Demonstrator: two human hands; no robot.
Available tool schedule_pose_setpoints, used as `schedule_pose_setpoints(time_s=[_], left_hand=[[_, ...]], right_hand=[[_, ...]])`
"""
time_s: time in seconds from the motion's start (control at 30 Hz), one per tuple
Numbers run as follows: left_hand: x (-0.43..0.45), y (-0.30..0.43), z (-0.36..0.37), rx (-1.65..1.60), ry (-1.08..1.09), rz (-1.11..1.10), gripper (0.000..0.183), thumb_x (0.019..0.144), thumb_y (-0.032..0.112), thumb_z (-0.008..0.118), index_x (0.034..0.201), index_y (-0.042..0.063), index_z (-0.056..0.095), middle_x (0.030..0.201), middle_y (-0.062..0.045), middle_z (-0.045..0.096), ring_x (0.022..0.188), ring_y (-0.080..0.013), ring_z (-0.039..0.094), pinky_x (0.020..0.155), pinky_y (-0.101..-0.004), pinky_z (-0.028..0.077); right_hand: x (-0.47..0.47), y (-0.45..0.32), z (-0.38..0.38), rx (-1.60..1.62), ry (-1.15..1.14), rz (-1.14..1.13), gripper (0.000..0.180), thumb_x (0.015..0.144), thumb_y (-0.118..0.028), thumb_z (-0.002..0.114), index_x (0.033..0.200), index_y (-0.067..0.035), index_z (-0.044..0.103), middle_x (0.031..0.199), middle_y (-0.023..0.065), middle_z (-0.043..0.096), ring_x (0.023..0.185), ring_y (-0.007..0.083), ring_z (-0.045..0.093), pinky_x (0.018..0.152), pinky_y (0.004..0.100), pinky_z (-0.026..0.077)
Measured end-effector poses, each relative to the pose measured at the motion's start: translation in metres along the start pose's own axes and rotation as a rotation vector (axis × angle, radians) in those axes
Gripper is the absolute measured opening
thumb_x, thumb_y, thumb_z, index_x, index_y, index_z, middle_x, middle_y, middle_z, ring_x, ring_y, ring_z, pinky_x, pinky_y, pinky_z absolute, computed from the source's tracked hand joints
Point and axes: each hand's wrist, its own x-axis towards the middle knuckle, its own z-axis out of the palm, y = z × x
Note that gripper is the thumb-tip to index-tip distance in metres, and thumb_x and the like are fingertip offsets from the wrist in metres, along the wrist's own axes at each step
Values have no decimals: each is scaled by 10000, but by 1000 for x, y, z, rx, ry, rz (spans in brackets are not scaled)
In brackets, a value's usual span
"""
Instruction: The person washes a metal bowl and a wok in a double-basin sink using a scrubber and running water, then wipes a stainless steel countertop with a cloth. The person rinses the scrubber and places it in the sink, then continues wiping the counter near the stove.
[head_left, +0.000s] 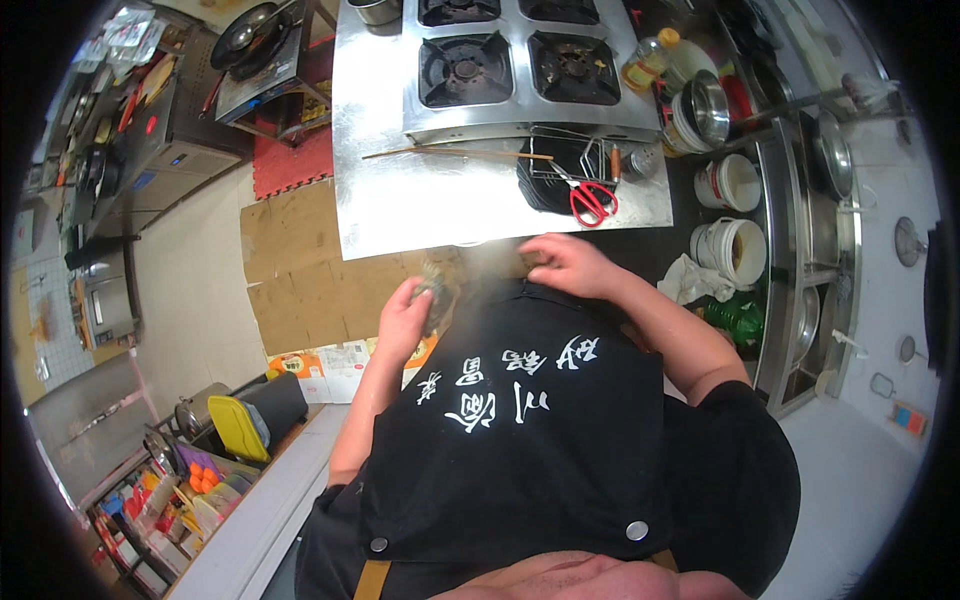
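Note:
My left hand (403, 319) grips a small grey-green bundle (433, 291), too blurred to name, in front of the black apron (480, 480). My right hand (574, 266) is at the apron's upper edge near the steel table (427, 210). Its fingers are bent, and motion blur hides whether anything is between them. A whitish haze, like steam, hangs between both hands. On the table beyond my right hand lie red-handled scissors (592, 204), partly over a stack of black dishes (536, 187). A wire rack or tongs with a wooden handle (616, 163) rests there too.
A steel gas stove (517, 118) stands on the table, with long chopsticks (442, 152) before it. An oil bottle (649, 60) is at its right. White buckets (729, 251) stand on the right, beside a cloth (691, 281). Flattened cardboard (292, 232) covers the floor left.

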Motion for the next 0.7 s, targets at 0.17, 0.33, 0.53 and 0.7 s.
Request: schedule_pose_setpoints(time_s=[0.17,0.33,0.53,0.7], left_hand=[[27,88,94,-32,-464,104,380,1108,237,591,1448,71,629,1254,-45,691,1122,-112,623,974,-298,523],[27,112,135,167,-658,408,435,1132,240,546,1537,82,562,1386,-73,667,1252,-174,622,1090,-344,494],[43,-8,100,-59,-330,-72,429,1139,277,535,1497,45,571,1394,-108,680,1219,-227,669,1070,-379,525],[12,-200,44,811,-56,-285,459,1064,412,559,1263,22,698,1199,-192,758,1083,-325,729,960,-416,558]], right_hand=[[13,-20,28,615,-66,131,610,1037,-212,712,1585,-52,498,1457,105,640,1312,219,617,1134,383,489],[-78,22,-38,1192,308,91,309,1112,-102,538,1416,-75,584,1406,112,651,1280,245,653,1114,429,527],[-158,107,-158,1151,776,42,343,1135,-147,483,1465,-91,553,1383,115,658,1242,257,675,1059,449,567],[-98,198,-231,947,820,137,417,1129,-159,507,1534,-58,517,1386,98,656,1255,237,661,1076,387,537]])
